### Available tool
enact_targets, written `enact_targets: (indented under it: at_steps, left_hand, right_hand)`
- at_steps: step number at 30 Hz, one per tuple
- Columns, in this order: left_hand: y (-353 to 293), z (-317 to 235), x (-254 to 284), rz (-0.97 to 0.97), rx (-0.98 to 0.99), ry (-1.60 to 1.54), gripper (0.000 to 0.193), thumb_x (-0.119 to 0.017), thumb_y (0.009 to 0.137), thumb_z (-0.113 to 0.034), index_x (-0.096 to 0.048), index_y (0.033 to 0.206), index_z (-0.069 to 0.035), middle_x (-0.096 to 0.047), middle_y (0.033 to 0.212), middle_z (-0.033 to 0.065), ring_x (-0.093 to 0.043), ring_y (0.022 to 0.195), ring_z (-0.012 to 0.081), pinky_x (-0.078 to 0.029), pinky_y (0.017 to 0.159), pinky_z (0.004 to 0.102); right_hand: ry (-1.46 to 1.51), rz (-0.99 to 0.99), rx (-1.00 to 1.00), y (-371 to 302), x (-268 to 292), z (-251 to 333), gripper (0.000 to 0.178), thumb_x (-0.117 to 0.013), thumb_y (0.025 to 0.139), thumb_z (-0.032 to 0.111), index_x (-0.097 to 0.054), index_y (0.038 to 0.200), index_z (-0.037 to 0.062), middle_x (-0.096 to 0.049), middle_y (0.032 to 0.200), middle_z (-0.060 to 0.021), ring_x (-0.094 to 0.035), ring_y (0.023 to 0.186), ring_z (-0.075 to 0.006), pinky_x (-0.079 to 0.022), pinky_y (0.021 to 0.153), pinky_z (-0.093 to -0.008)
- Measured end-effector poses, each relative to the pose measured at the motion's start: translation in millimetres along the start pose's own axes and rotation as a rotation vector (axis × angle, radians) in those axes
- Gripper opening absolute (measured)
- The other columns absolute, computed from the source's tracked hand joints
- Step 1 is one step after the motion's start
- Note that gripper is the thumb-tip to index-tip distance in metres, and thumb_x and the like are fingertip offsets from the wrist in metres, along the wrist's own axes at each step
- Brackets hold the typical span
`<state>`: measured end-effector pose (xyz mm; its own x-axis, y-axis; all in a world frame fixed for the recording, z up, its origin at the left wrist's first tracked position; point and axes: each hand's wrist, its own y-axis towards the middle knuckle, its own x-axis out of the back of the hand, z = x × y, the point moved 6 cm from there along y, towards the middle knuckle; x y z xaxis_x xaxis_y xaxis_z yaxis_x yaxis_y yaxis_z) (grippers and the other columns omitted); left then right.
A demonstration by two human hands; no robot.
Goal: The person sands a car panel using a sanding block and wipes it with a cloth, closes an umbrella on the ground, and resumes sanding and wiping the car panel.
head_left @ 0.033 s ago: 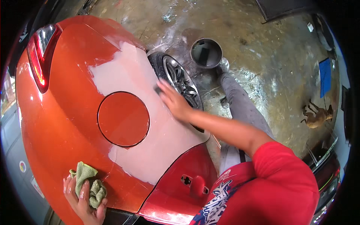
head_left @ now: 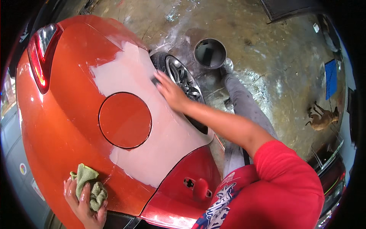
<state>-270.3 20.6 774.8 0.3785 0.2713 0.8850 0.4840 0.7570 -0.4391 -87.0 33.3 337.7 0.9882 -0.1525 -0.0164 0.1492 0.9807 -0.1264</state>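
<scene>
My right hand (head_left: 170, 91) presses a small dark sanding pad (head_left: 155, 81) against the pale grey primer patch (head_left: 131, 72) on an orange car's rear side panel (head_left: 72, 110), just above the wheel arch. Its fingers cover most of the pad. At the lower left my left hand (head_left: 84, 206) rests on the orange paint, its fingers curled round a crumpled green cloth (head_left: 87, 179). Between the hands lies the round fuel door (head_left: 125, 120), closed and orange, with the primer along its right side.
The car's wheel (head_left: 181, 76) sits beside my right hand. A dark bucket of water (head_left: 210, 53) stands on the wet concrete floor (head_left: 259, 49) near my foot. A tan dog (head_left: 323, 117) lies at the right, near a blue mat (head_left: 330, 79). The red door (head_left: 190, 179) borders the primer.
My right hand has slid a little up and to the left over the primer with the dark pad. My left hand and the cloth stay almost where they were.
</scene>
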Motion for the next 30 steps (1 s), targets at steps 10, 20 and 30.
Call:
enact_targets:
  at_steps: [10, 20, 30]
  left_hand:
    - [-9.8, 2.8, 1.7, 0.018, 0.082, 0.047, 0.055, -0.067, 0.075, -0.025, -0.061, 0.126, -0.006, -0.047, 0.141, 0.0218, -0.040, 0.135, 0.0467, -0.028, 0.114, 0.0600]
    - [-3.9, 3.3, 1.2, 0.010, 0.028, 0.051, 0.054, -0.062, 0.084, -0.040, -0.061, 0.125, -0.005, -0.048, 0.138, 0.0227, -0.041, 0.133, 0.0473, -0.028, 0.113, 0.0621]
    - [3.1, -4.0, 3.3, -0.023, 0.002, 0.047, 0.055, -0.065, 0.076, -0.030, -0.061, 0.125, -0.005, -0.047, 0.140, 0.0222, -0.040, 0.134, 0.0472, -0.027, 0.114, 0.0619]
  right_hand:
    - [0.022, 0.085, 0.045, -122.0, -12.8, 35.9, 0.052, -0.048, 0.103, 0.022, -0.037, 0.151, 0.0067, -0.029, 0.157, -0.0252, -0.035, 0.144, -0.0379, -0.030, 0.117, -0.0417]
    - [0.014, 0.062, 0.015, -14.7, -28.9, 29.6, 0.053, -0.043, 0.104, 0.027, -0.036, 0.152, 0.0059, -0.029, 0.157, -0.0261, -0.031, 0.145, -0.0400, -0.028, 0.117, -0.0434]
    - [0.034, -0.043, 0.003, 23.7, -5.1, -4.3, 0.051, -0.044, 0.105, 0.027, -0.039, 0.149, 0.0020, -0.034, 0.156, -0.0224, -0.030, 0.147, -0.0324, -0.024, 0.120, -0.0383]
